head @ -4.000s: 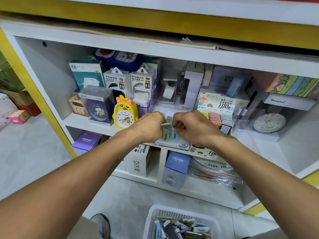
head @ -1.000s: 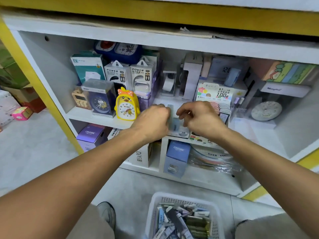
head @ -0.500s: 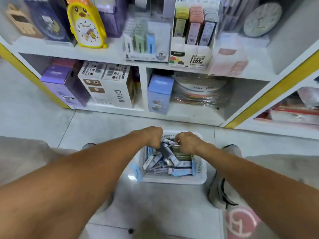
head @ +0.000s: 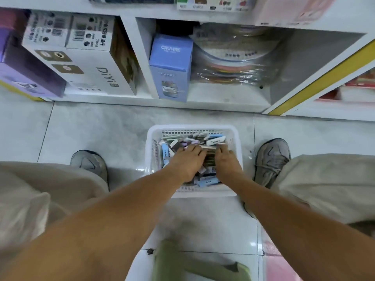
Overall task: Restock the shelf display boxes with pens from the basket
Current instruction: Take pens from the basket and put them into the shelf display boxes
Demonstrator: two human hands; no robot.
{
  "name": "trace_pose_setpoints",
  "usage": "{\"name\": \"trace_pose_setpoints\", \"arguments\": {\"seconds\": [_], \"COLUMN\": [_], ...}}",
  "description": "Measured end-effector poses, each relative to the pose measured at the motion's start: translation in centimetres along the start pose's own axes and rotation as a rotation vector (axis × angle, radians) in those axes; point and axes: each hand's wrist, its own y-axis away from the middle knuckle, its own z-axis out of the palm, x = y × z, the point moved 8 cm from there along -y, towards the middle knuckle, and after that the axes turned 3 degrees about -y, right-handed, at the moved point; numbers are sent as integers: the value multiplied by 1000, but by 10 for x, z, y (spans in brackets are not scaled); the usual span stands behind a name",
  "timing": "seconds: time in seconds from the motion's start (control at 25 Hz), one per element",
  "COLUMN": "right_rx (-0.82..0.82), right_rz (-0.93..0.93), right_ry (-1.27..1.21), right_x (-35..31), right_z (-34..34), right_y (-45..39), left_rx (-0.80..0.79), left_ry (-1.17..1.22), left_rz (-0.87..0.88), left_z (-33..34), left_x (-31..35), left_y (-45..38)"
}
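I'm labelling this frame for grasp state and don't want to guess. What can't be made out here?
Head view only:
- Whether the left hand or right hand grips any packs: fingertips are buried among them.
- Pack print: too small, blurred.
- The basket floor: covered by packs and hands.
- The shelf display boxes: cut off by the top edge.

Tiled floor [head: 97, 126] w/ white basket [head: 151, 159] betw. two grey shoes [head: 89, 163].
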Motion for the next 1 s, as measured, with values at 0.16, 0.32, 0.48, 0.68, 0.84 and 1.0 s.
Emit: {"name": "trace_pose_setpoints", "arguments": {"seconds": [0.16, 0.32, 0.48, 0.68, 0.84, 1.0], "right_rx": [94, 89, -16, -101, -187, -356], "right_rz": [-18, -14, 75, 33, -15, -45], "right_ry": [-162, -294, -281, -141, -341, -378], "right_x": [-3, 7, 24, 7, 27, 39], "right_z": [0, -7, -15, -7, -9, -13], "right_y": [0, -1, -10, -6, -6, -14], "left_rx": [16, -27, -106, -299, -300, -263], "left_ry": [-1, 4, 108, 278, 93, 72], "left_rz": [-34, 24, 40, -24, -78, -110], "left_z": [1, 7, 7, 17, 23, 26], "left_x": [5, 17, 22, 35, 49, 48], "left_y": [-16, -22, -29, -41, -38, -52]}}
